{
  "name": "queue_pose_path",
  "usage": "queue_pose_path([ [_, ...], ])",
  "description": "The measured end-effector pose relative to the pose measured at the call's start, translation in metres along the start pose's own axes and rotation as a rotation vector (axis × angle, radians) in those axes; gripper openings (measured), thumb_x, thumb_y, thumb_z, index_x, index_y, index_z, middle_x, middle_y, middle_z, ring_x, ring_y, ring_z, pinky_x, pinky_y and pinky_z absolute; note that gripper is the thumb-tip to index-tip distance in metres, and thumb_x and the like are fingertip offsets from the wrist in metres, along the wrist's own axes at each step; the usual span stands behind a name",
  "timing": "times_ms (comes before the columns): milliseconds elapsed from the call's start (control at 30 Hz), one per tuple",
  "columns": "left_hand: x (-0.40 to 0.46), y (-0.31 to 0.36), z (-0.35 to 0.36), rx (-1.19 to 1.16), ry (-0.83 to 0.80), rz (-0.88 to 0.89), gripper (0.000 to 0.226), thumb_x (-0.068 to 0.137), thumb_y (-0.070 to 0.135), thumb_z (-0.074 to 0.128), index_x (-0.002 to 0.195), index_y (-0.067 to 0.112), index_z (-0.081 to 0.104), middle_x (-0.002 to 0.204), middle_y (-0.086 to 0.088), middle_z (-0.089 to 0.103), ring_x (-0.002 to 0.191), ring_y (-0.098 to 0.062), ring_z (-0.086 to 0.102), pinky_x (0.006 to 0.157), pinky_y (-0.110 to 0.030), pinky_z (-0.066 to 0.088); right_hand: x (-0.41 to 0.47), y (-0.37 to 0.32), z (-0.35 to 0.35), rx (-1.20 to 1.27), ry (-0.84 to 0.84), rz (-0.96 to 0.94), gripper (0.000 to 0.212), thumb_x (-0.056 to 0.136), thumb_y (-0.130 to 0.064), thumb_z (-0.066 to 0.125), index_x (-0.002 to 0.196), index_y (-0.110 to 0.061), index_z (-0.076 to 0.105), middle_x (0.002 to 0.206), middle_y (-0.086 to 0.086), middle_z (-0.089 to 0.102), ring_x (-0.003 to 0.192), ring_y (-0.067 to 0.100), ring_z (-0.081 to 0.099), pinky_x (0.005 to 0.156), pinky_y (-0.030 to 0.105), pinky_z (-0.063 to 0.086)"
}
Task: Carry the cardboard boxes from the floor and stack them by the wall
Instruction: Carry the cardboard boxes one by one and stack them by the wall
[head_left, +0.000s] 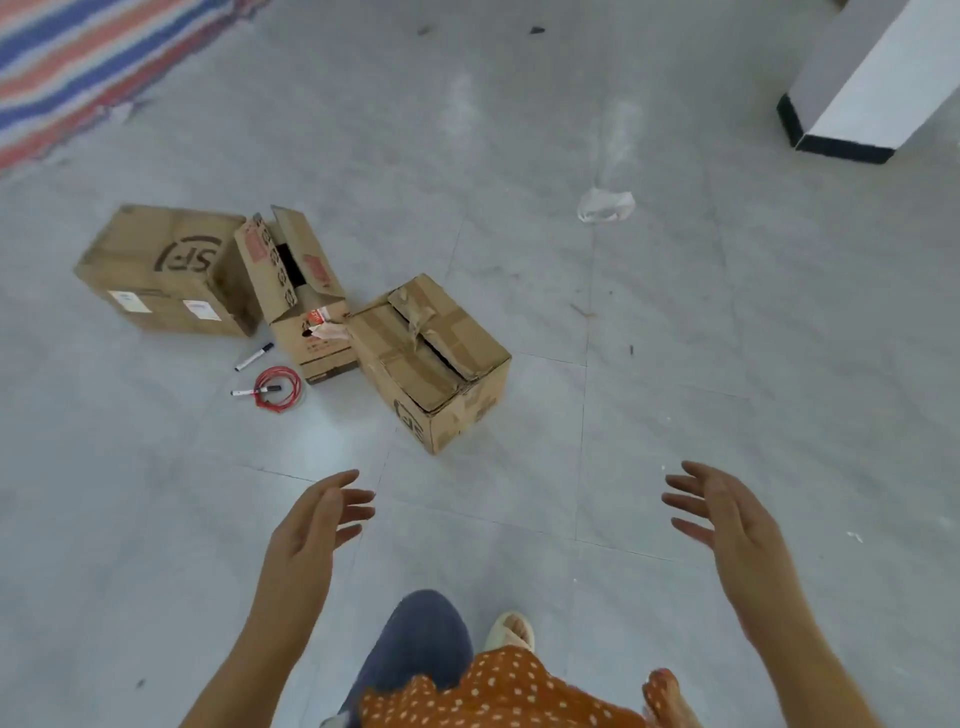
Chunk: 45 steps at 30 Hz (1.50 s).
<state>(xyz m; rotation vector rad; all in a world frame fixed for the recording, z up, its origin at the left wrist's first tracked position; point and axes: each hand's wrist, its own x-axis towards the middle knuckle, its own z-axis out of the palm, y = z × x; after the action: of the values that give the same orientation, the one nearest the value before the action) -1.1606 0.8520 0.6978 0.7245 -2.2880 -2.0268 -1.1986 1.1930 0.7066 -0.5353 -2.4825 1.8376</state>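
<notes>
Approach to three boxes on a tiled floor (675, 364), head view. Largest to smallest:

Pillar (852, 78), white with a dark base, upper right, well apart from the boxes. No wall face for stacking is in view, so the carry route cannot be judged from here.

Mat (78, 62), striped, upper left; its edge could catch a foot if the route passes that way.

Left box (156, 270), closed and labelled, flat on the floor. It appears the soundest and would suit the base of a stack.

Right box (431, 358), nearest the person, its top torn and sagging along the seam. Judged risk: weight set on this top may push it in, so a stack built on it could tilt or fall.

Middle box (306, 312), between the other two and touching or nearly touching both, flaps standing open. Lifted by a flap, it could tear or spill whatever is inside; contents are not visible.

Left hand (306, 525) and right hand (727, 514), both empty with fingers spread, held apart short of the right box and touching nothing.

Bag (605, 205), crumpled clear plastic, a possible slip point.

Cord (278, 389), a red coil just beside the middle box, with two markers (254, 357), one lying across the coil. Stepping here with the view blocked by a carried box could roll a foot.
</notes>
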Motion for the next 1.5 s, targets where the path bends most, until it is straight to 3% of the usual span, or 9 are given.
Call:
queue_pose_path([
  [267, 0.088, 0.003, 0.031, 0.016, 0.221, -0.154, 0.042, 0.086, 0.043, 0.034, 0.113, 0.021, 0.058, 0.107, -0.004, 0.066, 0.099, -0.022, 0.064, 0.086, -0.033, 0.050, 0.168, -0.025, 0.071, -0.104, -0.251, 0.001, 0.025, 0.102, -0.024, 0.037, 0.106, -0.032, 0.060, 0.106, -0.007, 0.068, 0.094, 0.009, 0.068, 0.080, 0.029, 0.057],
  [500, 0.229, 0.025, 0.056, 0.036, 0.213, -0.214, 0.028, 0.101, 0.026, 0.033, 0.115, 0.020, 0.057, 0.106, -0.004, 0.065, 0.099, -0.020, 0.063, 0.090, -0.034, 0.050, 0.293, -0.055, 0.135, -0.235, -0.372, 0.045, 0.028, 0.100, -0.033, 0.033, 0.117, -0.026, 0.055, 0.113, -0.003, 0.064, 0.101, 0.012, 0.063, 0.091, 0.035, 0.051],
  [667, 0.320, 0.010, 0.077, 0.082, 0.189, -0.329, 0.030, 0.103, 0.024, 0.034, 0.120, 0.015, 0.057, 0.107, -0.008, 0.065, 0.099, -0.022, 0.062, 0.093, -0.037, 0.050, 0.379, -0.049, 0.183, -0.264, -0.431, 0.162, 0.028, 0.103, -0.027, 0.033, 0.119, -0.019, 0.056, 0.108, -0.002, 0.065, 0.098, 0.010, 0.064, 0.079, 0.025, 0.052],
  [967, 0.455, -0.170, 0.148, -0.084, 0.372, -0.783, 0.029, 0.100, 0.027, 0.041, 0.120, 0.012, 0.056, 0.101, -0.004, 0.064, 0.091, -0.019, 0.061, 0.079, -0.030, 0.047, 0.537, 0.120, 0.319, -0.481, -0.622, 0.370, 0.024, 0.102, -0.026, 0.034, 0.116, -0.023, 0.053, 0.119, 0.005, 0.061, 0.096, 0.009, 0.061, 0.080, 0.027, 0.051],
  [1133, 0.502, -0.287, 0.196, -0.104, 0.476, -0.941, 0.045, 0.099, 0.042, 0.040, 0.138, 0.019, 0.040, 0.121, 0.000, 0.053, 0.103, -0.018, 0.056, 0.088, -0.032, 0.046, 0.601, 0.237, 0.380, -0.654, -0.687, 0.324, 0.046, 0.101, -0.040, 0.036, 0.145, -0.028, 0.032, 0.148, -0.003, 0.037, 0.129, 0.017, 0.042, 0.099, 0.028, 0.035],
  [1200, 0.514, -0.323, 0.214, -0.157, 0.500, -0.927, 0.047, 0.098, 0.045, 0.042, 0.137, 0.020, 0.040, 0.113, 0.007, 0.055, 0.093, -0.006, 0.057, 0.075, -0.019, 0.045, 0.619, 0.279, 0.393, -0.681, -0.718, 0.342, 0.052, 0.100, -0.044, 0.034, 0.148, -0.027, 0.025, 0.151, -0.003, 0.034, 0.135, 0.019, 0.038, 0.096, 0.026, 0.031],
  [1267, 0.521, -0.345, 0.225, -0.253, 0.545, -0.910, 0.042, 0.095, 0.049, 0.046, 0.129, 0.024, 0.045, 0.104, 0.014, 0.060, 0.087, 0.001, 0.059, 0.065, -0.012, 0.045, 0.624, 0.311, 0.399, -0.669, -0.788, 0.378, 0.053, 0.100, -0.049, 0.030, 0.147, -0.026, 0.027, 0.144, -0.003, 0.041, 0.130, 0.018, 0.042, 0.097, 0.026, 0.034],
  [1400, 0.519, -0.359, 0.234, -0.447, 0.628, -0.890, 0.030, 0.092, 0.046, 0.055, 0.117, 0.030, 0.052, 0.110, 0.009, 0.066, 0.098, -0.007, 0.065, 0.081, -0.025, 0.053, 0.616, 0.327, 0.396, -0.514, -0.829, 0.463, 0.049, 0.089, -0.061, 0.031, 0.131, -0.039, 0.040, 0.124, -0.013, 0.053, 0.116, 0.009, 0.051, 0.102, 0.036, 0.044],
  [1500, 0.512, -0.339, 0.238, -0.490, 0.613, -0.917, 0.033, 0.092, 0.045, 0.055, 0.120, 0.029, 0.050, 0.110, 0.009, 0.065, 0.099, -0.009, 0.063, 0.081, -0.026, 0.051, 0.615, 0.306, 0.389, -0.508, -0.794, 0.467, 0.026, 0.096, -0.054, 0.032, 0.118, -0.047, 0.045, 0.113, -0.022, 0.054, 0.109, 0.004, 0.053, 0.101, 0.037, 0.046],
])
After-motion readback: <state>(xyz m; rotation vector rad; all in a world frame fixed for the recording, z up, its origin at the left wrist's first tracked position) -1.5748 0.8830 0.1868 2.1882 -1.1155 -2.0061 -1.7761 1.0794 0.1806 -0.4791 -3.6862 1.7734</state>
